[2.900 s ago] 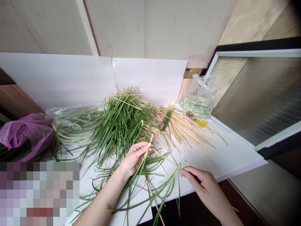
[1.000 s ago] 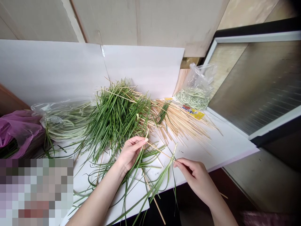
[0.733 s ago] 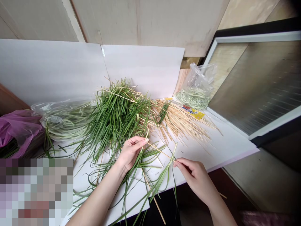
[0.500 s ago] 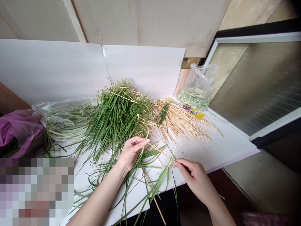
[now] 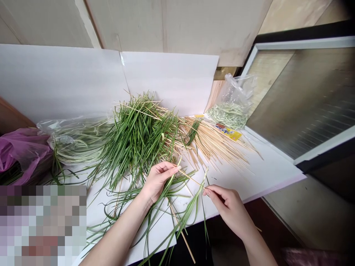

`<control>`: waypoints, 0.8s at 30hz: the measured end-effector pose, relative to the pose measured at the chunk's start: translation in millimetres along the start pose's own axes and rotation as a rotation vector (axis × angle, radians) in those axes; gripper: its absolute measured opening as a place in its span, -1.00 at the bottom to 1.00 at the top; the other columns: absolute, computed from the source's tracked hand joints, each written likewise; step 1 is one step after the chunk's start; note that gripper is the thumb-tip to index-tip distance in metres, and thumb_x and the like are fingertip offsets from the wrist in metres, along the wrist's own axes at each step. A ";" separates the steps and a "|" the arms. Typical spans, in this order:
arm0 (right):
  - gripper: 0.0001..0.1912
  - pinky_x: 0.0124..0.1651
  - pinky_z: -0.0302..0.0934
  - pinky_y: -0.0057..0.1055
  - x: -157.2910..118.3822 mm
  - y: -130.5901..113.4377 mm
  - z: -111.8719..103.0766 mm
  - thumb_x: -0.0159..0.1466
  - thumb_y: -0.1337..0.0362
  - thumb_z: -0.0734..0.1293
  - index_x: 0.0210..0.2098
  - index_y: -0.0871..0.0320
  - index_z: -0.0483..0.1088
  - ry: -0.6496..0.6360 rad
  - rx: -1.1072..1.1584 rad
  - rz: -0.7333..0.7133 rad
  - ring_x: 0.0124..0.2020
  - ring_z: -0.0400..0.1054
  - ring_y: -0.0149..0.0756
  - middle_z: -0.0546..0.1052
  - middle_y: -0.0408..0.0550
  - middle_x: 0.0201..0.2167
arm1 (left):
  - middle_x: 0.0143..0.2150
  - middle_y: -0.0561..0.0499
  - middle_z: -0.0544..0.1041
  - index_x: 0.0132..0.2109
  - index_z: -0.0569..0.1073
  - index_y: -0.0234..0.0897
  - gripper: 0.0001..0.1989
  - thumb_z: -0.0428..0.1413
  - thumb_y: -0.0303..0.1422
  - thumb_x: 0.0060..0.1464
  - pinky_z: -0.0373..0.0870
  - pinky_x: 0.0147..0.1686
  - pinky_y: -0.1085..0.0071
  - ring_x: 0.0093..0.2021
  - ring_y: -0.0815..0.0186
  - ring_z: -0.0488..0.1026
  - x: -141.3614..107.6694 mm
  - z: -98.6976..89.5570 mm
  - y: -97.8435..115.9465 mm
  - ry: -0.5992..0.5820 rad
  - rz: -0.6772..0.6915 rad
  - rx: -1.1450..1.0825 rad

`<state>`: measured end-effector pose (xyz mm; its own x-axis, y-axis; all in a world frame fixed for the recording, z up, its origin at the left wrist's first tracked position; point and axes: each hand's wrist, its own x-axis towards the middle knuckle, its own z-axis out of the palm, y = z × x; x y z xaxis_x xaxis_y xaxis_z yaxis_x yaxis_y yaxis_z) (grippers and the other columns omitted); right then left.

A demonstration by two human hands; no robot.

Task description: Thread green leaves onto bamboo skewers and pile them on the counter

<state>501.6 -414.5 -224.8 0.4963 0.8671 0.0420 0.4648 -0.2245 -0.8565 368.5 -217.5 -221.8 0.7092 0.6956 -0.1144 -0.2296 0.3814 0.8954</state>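
A thin wooden skewer spans the gap between my hands. My left hand pinches its upper left end along with a green stalk whose pale tip sticks up past the thumb. At the skewer's lower right end, my right hand pinches the stick and long chive leaves that hang down and to the left. The pale ends of those leaves rise above my right fingertips. Behind my left hand stands a large heap of green chives, with several skewers lying on it.
Many loose skewers fan out over the white table. A small green bundle rests on them. Clear bags of pale green strips stand at the back right and left, near a purple bag. A framed panel leans right.
My left hand has shifted slightly to the right, closer to my right hand, with its stalk. The leaves at my right hand have swung a little.
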 end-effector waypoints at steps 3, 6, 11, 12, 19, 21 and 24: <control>-0.63 -0.54 -0.13 -0.43 0.6 -0.3 1.5 0.42 0.08 0.18 -0.33 0.16 0.48 0.016 -0.005 -0.001 -0.60 -0.03 -0.40 0.34 -0.16 -0.55 | -0.53 0.11 0.50 -0.47 0.58 -0.33 -0.81 0.42 -0.35 -0.16 0.25 -0.39 0.58 -0.49 0.53 0.34 0.0 -0.6 0.6 0.008 -0.008 0.005; -0.63 -0.54 -0.14 -0.42 1.9 -0.7 6.5 0.41 0.08 0.18 -0.32 0.17 0.48 0.023 0.010 -0.014 -0.61 -0.01 -0.40 0.38 -0.14 -0.53 | -0.50 0.05 0.55 -0.47 0.59 -0.34 -0.80 0.43 -0.34 -0.17 0.28 -0.36 0.54 -0.46 0.48 0.38 -2.6 2.3 -3.9 -0.012 0.000 0.060; -0.64 -0.53 -0.06 -0.44 2.8 -4.6 16.7 0.42 0.12 0.17 -0.35 0.16 0.46 0.040 0.002 -0.055 -0.60 0.09 -0.37 0.41 -0.13 -0.54 | -0.47 0.01 0.58 -0.45 0.59 -0.36 -0.78 0.44 -0.33 -0.20 0.29 -0.39 0.51 -0.47 0.43 0.40 -10.1 12.6 -18.3 -0.080 -0.038 0.147; -0.65 -0.53 -0.06 -0.45 2.8 -5.3 17.9 0.42 0.13 0.17 -0.36 0.16 0.45 0.043 -0.004 -0.064 -0.59 0.10 -0.37 0.40 -0.13 -0.54 | -0.46 0.00 0.58 -0.44 0.59 -0.36 -0.77 0.43 -0.32 -0.19 0.30 -0.39 0.50 -0.46 0.42 0.41 -11.3 14.1 -19.9 -0.100 -0.035 0.162; -0.64 -0.53 -0.11 -0.43 0.9 -7.5 20.8 0.42 0.12 0.17 -0.39 0.17 0.42 0.039 0.001 -0.052 -0.60 0.04 -0.40 0.35 -0.15 -0.56 | -0.44 -0.05 0.59 -0.40 0.62 -0.37 -0.75 0.41 -0.26 -0.15 0.31 -0.39 0.46 -0.44 0.36 0.43 -14.7 18.5 -20.7 -0.192 0.009 0.272; -0.63 -0.52 -0.10 -0.43 0.7 -8.3 22.1 0.42 0.12 0.17 -0.40 0.17 0.41 0.033 0.010 -0.053 -0.58 0.06 -0.39 0.35 -0.14 -0.55 | -0.44 -0.06 0.59 -0.42 0.61 -0.36 -0.74 0.41 -0.24 -0.16 0.34 -0.37 0.44 -0.43 0.34 0.44 -15.6 19.8 -22.6 -0.217 0.013 0.270; -0.63 -0.53 -0.06 -0.44 1.5 -8.8 21.5 0.42 0.10 0.17 -0.37 0.17 0.43 0.023 0.026 -0.059 -0.58 0.09 -0.38 0.34 -0.15 -0.57 | -0.42 -0.07 0.59 -0.43 0.60 -0.35 -0.74 0.40 -0.22 -0.14 0.35 -0.33 0.41 -0.40 0.30 0.46 -16.6 19.5 -20.4 -0.254 0.021 0.296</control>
<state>482.5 -401.7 -228.2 0.4856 0.8679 0.1046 0.4750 -0.1615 -0.8650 374.5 -248.6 -229.8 0.8572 0.5146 -0.0181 -0.0697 0.1508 0.9861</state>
